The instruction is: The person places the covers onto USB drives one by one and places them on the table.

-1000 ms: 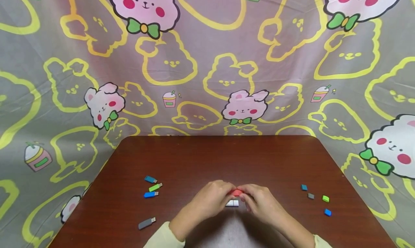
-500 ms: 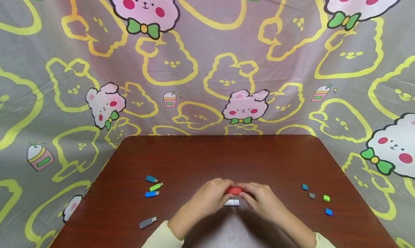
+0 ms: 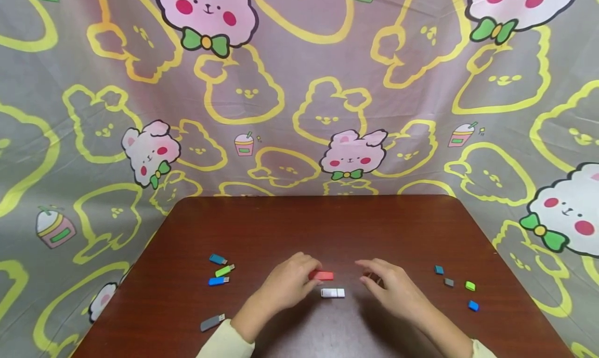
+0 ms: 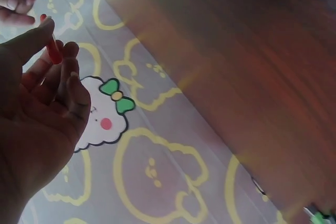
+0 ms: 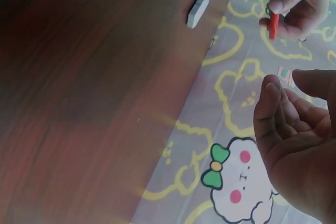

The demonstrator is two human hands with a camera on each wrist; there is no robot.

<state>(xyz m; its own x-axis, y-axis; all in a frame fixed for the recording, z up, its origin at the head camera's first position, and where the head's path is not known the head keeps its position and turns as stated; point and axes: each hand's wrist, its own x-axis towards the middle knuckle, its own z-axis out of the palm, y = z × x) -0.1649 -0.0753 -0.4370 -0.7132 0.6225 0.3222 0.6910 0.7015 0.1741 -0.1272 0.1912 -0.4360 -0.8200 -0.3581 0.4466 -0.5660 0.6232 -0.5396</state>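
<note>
Fronting patterned cloth point(image 3: 299, 46), a brown table point(image 3: 281, 228) is dotted with USB sticks point(image 3: 216, 281) and caps point(image 3: 470, 285); above it, a red stick point(image 3: 325, 276) is pinched by the left hand point(image 3: 288, 280), the empty right hand point(image 3: 393, 289) held loosely parted.

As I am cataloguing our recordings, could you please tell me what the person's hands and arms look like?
The left hand and right hand are bare, with no gloves or rings showing. The left sleeve is plain pale cream and stops short of the hand; the right sleeve matches, though only its edge is in view.
</note>
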